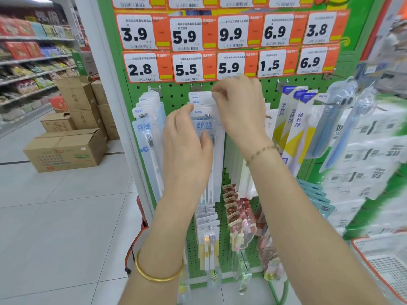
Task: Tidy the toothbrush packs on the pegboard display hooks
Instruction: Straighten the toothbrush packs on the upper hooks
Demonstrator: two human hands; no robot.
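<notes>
A green pegboard (176, 97) carries rows of toothbrush packs on hooks. A stack of white and pale-blue toothbrush packs (203, 119) marked NEW hangs on the middle hook. My left hand (187, 150) holds the front pack of that stack from the left, thumb across its face. My right hand (240, 108) reaches to the stack's top right corner, fingers curled and pinching the pack tops near the hook. A second stack of the same packs (147, 119) hangs on the hook to the left. Yellow-and-white packs (293, 119) hang to the right.
Orange-and-white price tags (187, 69) fill the board above the hooks. Smaller packs (209, 230) and red items (237, 212) hang lower down. Cardboard boxes (66, 148) sit on the tiled floor at left, beside shelves of goods. White wrapped bundles (370, 164) stand at right.
</notes>
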